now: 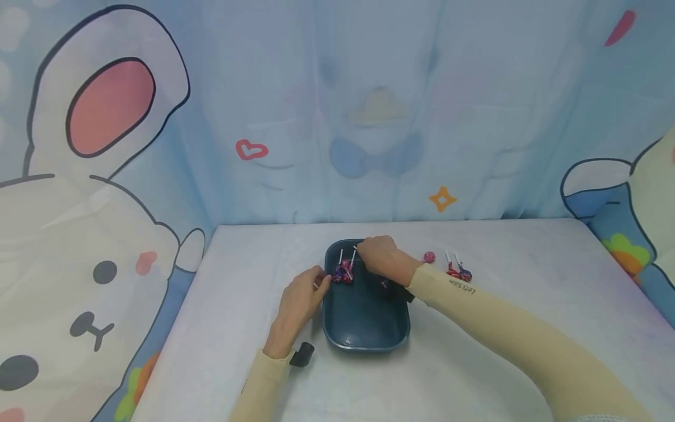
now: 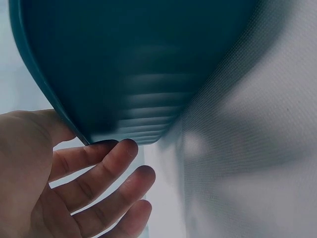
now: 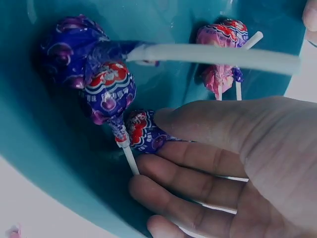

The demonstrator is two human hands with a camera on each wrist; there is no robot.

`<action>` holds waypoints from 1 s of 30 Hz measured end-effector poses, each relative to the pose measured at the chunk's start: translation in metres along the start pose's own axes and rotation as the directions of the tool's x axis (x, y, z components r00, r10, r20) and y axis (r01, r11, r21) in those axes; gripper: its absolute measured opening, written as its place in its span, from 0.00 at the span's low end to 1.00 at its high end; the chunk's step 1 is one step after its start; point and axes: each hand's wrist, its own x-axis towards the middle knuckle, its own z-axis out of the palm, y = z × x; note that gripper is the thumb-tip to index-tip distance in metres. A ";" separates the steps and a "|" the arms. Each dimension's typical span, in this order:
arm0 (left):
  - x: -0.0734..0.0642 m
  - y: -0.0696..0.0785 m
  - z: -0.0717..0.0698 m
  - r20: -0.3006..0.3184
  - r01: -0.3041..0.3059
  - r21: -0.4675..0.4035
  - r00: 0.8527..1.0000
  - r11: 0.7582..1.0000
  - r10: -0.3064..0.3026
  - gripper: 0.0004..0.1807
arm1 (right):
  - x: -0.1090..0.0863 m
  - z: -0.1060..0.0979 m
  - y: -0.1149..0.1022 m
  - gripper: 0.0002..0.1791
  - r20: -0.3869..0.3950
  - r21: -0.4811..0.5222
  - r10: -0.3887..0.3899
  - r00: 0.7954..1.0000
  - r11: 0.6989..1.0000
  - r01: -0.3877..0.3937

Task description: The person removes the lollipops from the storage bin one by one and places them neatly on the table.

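Pinching a purple lollipop between thumb and forefinger, the right hand is over the far right part of a dark blue tray, its other fingers bent a little. The left hand has its thumb and forefinger clamped on the tray's left rim, the remaining fingers spread slightly apart outside the wall.

Beside the pinched lollipop, inside the tray, are a second purple lollipop and a third purple lollipop, whose white stick crosses the right wrist view. Near the tray's left wall a small cluster of lollipops, pink and purple among them, lies with sticks pointing away from the person.

The tray stands on a white worktop. To its right lie a pink lollipop and, farther over, a red lollipop just beside a dark purple lollipop. Beige sleeves cover both arms. Behind hangs a pale blue curtain printed with cartoon figures.
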 end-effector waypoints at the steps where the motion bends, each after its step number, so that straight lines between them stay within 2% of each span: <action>1: 0.000 0.000 0.000 -0.002 0.000 0.001 1.000 1.000 0.000 0.13 | 0.000 0.000 0.000 0.10 -0.002 -0.005 -0.001 1.000 1.000 0.001; 14: -0.001 0.002 -0.001 -0.009 0.003 0.009 1.000 1.000 -0.003 0.12 | -0.003 0.003 0.002 0.11 0.016 -0.038 -0.031 0.999 0.999 0.031; 18: -0.001 0.001 0.000 -0.005 0.002 -0.002 1.000 1.000 -0.002 0.12 | -0.006 -0.001 0.003 0.12 0.024 -0.003 -0.035 0.999 0.999 0.036; 24: 0.000 0.002 -0.003 -0.016 -0.004 -0.017 1.000 1.000 0.003 0.12 | -0.011 -0.014 0.006 0.11 -0.010 0.049 -0.028 1.000 0.998 0.028; 30: -0.002 0.003 -0.002 -0.010 0.002 -0.018 1.000 1.000 -0.002 0.12 | -0.015 -0.016 0.008 0.10 0.015 0.082 -0.032 0.999 0.996 0.031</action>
